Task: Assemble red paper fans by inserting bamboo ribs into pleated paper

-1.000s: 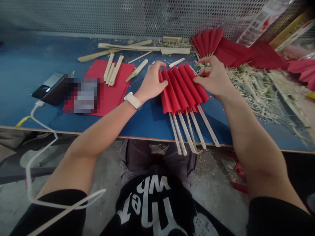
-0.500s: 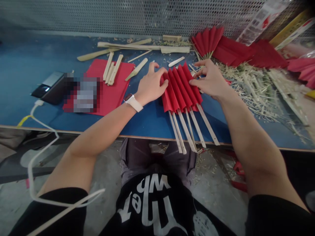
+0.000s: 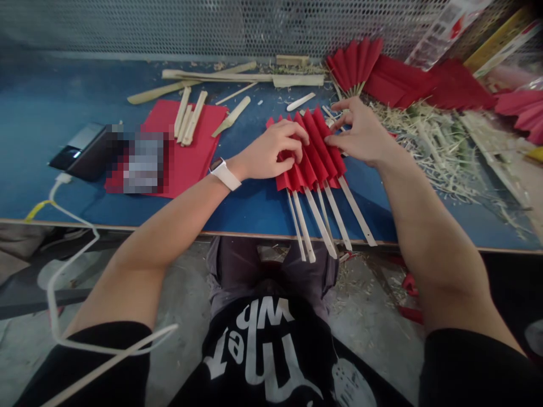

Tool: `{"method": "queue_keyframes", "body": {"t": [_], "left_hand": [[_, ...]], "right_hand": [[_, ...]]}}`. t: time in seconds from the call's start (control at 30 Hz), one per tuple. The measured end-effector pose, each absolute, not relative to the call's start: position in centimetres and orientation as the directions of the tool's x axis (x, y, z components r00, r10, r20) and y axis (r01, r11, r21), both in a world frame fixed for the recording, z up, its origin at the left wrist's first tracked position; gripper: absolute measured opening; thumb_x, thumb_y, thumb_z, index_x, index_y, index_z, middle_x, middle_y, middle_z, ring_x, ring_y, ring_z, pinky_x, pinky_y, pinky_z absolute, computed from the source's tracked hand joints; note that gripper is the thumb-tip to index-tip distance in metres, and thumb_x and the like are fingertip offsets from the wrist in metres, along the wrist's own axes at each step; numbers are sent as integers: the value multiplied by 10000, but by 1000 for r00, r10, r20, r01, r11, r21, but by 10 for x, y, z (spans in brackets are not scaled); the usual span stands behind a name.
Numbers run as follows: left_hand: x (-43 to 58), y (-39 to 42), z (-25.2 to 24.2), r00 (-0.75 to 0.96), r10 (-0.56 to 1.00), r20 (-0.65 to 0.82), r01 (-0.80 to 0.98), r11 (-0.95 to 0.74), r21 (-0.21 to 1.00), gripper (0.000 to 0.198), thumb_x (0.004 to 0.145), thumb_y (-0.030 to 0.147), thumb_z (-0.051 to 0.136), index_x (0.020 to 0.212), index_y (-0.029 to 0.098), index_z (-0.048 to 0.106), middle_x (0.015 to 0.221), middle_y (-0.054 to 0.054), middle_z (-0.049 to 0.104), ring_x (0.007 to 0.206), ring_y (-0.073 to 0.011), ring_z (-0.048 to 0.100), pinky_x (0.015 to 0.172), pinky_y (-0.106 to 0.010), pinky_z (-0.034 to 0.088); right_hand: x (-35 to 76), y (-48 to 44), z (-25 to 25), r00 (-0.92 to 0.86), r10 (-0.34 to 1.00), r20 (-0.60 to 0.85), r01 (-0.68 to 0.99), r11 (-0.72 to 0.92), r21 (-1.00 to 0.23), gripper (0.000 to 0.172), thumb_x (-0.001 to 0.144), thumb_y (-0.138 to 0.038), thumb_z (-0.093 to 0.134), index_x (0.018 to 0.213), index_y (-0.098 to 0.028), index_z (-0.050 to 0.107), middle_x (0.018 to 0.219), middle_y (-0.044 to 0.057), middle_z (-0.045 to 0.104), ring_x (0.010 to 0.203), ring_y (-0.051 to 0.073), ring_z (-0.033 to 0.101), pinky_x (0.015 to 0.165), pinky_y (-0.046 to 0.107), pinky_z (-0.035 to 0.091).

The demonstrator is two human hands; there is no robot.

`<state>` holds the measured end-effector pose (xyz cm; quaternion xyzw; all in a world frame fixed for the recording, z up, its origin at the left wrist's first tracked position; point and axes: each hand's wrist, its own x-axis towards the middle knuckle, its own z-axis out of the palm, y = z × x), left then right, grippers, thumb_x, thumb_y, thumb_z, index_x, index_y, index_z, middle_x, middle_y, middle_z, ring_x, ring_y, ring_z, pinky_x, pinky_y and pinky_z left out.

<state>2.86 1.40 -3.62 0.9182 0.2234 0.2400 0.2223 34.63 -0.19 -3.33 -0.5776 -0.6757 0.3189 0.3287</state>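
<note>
A red pleated paper fan (image 3: 317, 148) lies slanted on the blue table, its pale bamboo ribs (image 3: 320, 220) spread and poking past the front edge. My left hand (image 3: 282, 148), with a white watch on the wrist, lies over the left pleats. Its fingers are curled and the thumb bent in, closed on the paper. At the right edge of the fan, my right hand (image 3: 356, 133) has its thumb against the paper, index finger raised and other fingers curved. Part of its grip is hidden. Several left pleats are covered by my left hand.
Red paper sheets (image 3: 199, 121) lie on the left under bamboo pieces (image 3: 193, 121) and a blurred-out device (image 3: 144, 164). A black device (image 3: 87, 152) has a white cable (image 3: 55, 271). Long bamboo strips (image 3: 220, 77), another red fan (image 3: 354, 65) and shavings (image 3: 428, 147) lie behind and right.
My left hand has moved right and slightly down, from the fan's left edge onto its pleats, and the left folds have drawn closer. My right hand has stayed at the right edge.
</note>
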Motion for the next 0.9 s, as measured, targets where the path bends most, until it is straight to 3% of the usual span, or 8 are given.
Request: {"method": "queue_keyframes", "body": {"t": [0.2, 0.33, 0.53, 0.77, 0.9], "left_hand": [[33, 13, -36, 763, 559, 324, 299, -750, 591, 58, 970, 285, 870, 942, 326, 839, 1488, -82, 929, 1598, -484, 780, 1559, -802, 490], [31, 13, -36, 791, 517, 326, 264, -769, 582, 138, 944, 226, 827, 1021, 327, 881, 1489, -77, 940, 1600, -471, 793, 1559, -802, 489], [29, 14, -39, 841, 429, 330, 212, -822, 528, 208, 953, 189, 835, 1077, 334, 918, 1577, -84, 915, 1646, -450, 777, 1575, -768, 474], [33, 12, -42, 829, 472, 301, 266, -805, 530, 167, 988, 223, 824, 1105, 314, 900, 1573, -100, 906, 1648, -466, 762, 1582, -765, 478], [37, 11, -47, 819, 482, 311, 265, -799, 539, 152, 1001, 207, 831, 1091, 320, 877, 1552, -103, 891, 1632, -467, 759, 1564, -758, 501]], "right_hand": [[340, -9, -25, -114, 991, 65, 579, 119, -806, 888, 841, -484, 1108, 1615, -482, 672, 1274, 75, 887, 884, 394, 849, 866, 751, 805], [338, -13, -22, -105, 983, 154, 623, 185, -760, 830, 895, -480, 1078, 1617, -503, 670, 1259, 73, 889, 962, 399, 864, 935, 717, 795], [336, -12, -21, -152, 951, 270, 720, 294, -629, 842, 859, -231, 1019, 1613, -374, 673, 1206, 80, 902, 960, 372, 872, 1065, 658, 766], [336, -15, -18, -199, 933, 298, 738, 343, -581, 702, 926, -263, 1020, 1547, -404, 723, 1234, 75, 895, 1041, 390, 894, 1160, 685, 744], [340, -11, -25, -166, 953, 253, 759, 287, -584, 736, 888, -219, 1041, 1529, -381, 717, 1228, 86, 881, 1113, 436, 902, 1234, 747, 710]]}}
